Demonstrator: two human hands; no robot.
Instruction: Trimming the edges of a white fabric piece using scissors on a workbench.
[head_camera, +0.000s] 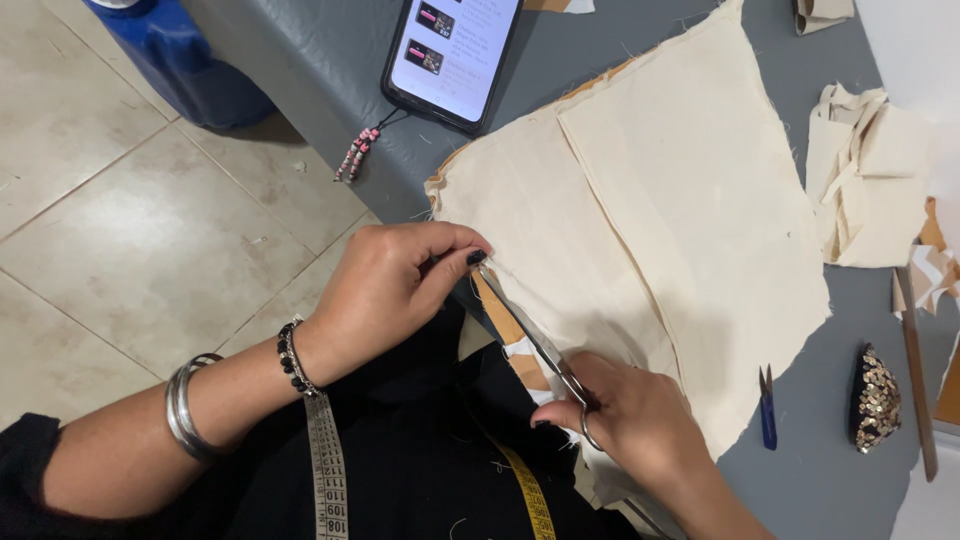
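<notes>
Pinching the near edge of the cream fabric (600, 200) between thumb and fingers, the left hand (390, 290) keeps the cloth tight at the near edge of the grey table (330, 60). Metal scissors (535, 340) run along this edge, and the right hand (630, 415) is closed around their handles. I judge the fabric light, soft and limp, so a hold close beside the blades seems best. Further right lie a small blue clipper (767, 410) and cloth scraps (865, 175).

bare grey table (800, 400) between cloth (650, 230) and thread snips (767, 410)
</notes>
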